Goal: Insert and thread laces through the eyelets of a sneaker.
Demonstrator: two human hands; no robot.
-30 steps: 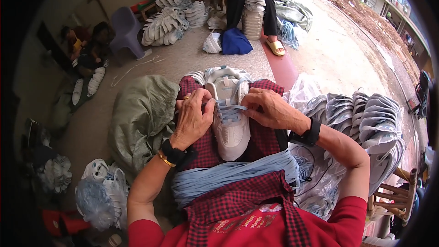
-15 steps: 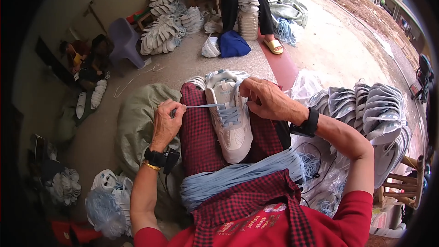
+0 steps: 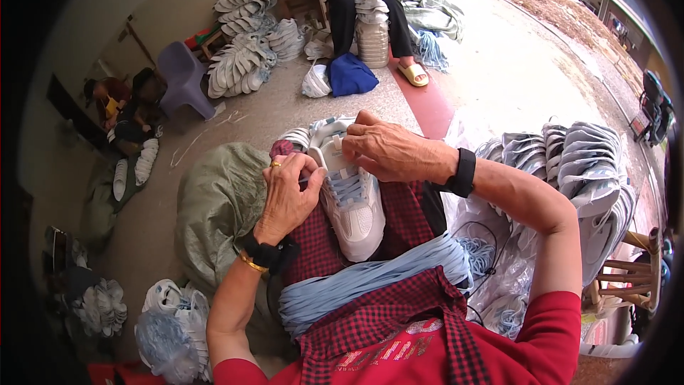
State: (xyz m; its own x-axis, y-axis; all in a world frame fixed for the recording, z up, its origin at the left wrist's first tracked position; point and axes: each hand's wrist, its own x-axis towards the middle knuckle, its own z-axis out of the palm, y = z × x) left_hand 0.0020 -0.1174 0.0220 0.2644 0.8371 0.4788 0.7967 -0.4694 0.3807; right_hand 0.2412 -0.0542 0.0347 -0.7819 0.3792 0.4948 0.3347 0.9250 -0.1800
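Observation:
A white and pale grey sneaker point(image 3: 356, 222) lies toe toward me on my lap, over a red and black checked cloth point(image 3: 311, 234). Light blue shoelace point(image 3: 347, 190) crosses its lower eyelets. At the shoe's left edge, my left hand point(image 3: 288, 189) is closed in a pinch on the lace, a short bit of which shows by the fingertips. My right hand point(image 3: 395, 148) reaches over the tongue from the right, its fingers bent together; whatever they grip is hidden. Across my lap, just below the toe, lies a thick bundle of light blue laces point(image 3: 370, 267).
Stacked shoe uppers point(image 3: 591, 164) stand at my right beside clear plastic and a wooden stool point(image 3: 630, 278). A green sack point(image 3: 217, 192) lies at my left, near bagged shoes point(image 3: 171, 331). Ahead, another person point(image 3: 360, 0) sits handling shoes, with a purple chair point(image 3: 182, 78) farther left.
My left hand has come in from the left to the shoe's edge; the lace stretched from it no longer shows. My right hand has shifted left over the tongue. The view has turned slightly.

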